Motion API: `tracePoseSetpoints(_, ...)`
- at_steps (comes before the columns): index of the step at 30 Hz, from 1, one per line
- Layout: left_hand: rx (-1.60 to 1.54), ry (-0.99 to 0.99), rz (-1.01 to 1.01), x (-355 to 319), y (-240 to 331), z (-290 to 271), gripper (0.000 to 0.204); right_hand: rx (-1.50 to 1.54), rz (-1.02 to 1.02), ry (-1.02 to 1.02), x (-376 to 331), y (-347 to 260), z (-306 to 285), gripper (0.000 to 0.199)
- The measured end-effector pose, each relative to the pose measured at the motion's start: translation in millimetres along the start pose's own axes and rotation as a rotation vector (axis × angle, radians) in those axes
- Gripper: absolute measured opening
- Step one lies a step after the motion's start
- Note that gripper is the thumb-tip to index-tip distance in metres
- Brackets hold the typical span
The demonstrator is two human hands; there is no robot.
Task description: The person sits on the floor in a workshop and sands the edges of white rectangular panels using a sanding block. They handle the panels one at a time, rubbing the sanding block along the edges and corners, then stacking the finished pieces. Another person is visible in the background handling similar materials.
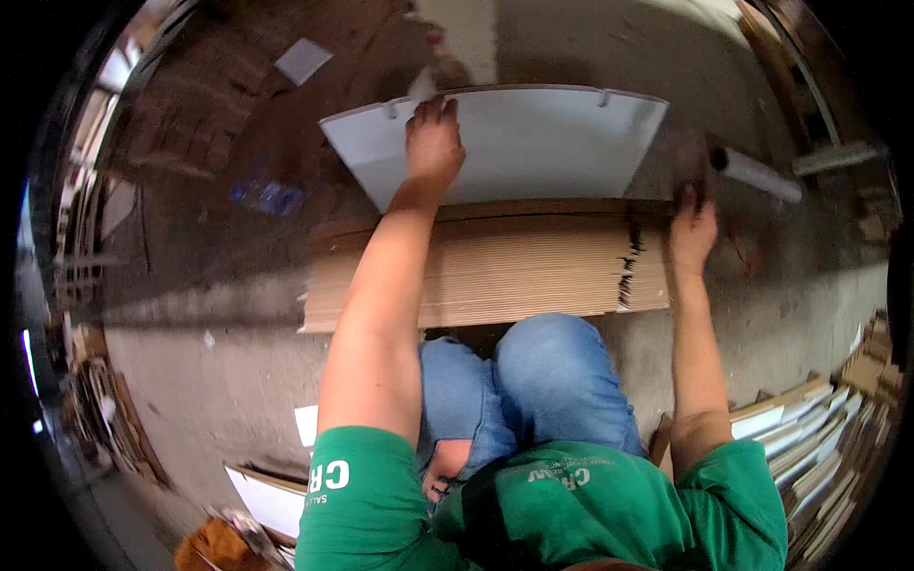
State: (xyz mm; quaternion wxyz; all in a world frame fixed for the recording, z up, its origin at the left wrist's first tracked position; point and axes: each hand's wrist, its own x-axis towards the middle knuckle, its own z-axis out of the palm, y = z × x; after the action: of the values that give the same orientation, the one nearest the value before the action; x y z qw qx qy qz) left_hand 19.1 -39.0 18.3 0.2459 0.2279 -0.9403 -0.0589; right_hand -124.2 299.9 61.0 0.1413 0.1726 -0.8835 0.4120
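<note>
A white-faced cardboard sheet [533,143] with notches along its far edge leans up behind a stack of brown corrugated cardboard [514,271] in front of my knees. The fingers of my left hand [435,143] are bent over the sheet's far edge, left of its middle. A small white scrap [422,86] shows just beyond those fingertips, blurred. My right hand [693,228] is at the right end of the stack with its fingers curled. A dark, smeared shape [691,157] shows above it, too blurred to name. Black marks run across the stack's edges near its right end.
A white roll [757,174] lies on the floor beyond my right hand. To the left are a clear plastic bottle [268,197] and a white card piece [303,61]. Stacked boards [809,447] stand at the lower right, more cardboard [105,409] at the left.
</note>
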Motion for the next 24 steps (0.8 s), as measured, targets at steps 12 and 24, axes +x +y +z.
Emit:
tracePoseSetpoints(12, 0.205, -0.094, 0.032, 7.8, 23.6, 6.1, 0.048, 0.091, 0.023, 0.069, -1.4, -7.0, 2.8, 0.030)
tracePoseSetpoints(24, -0.148, -0.646, -0.002, 35.6, 67.4, -32.5, 0.062, -0.110, 0.114, 0.059, 19.9, 6.9, -21.2, 0.019)
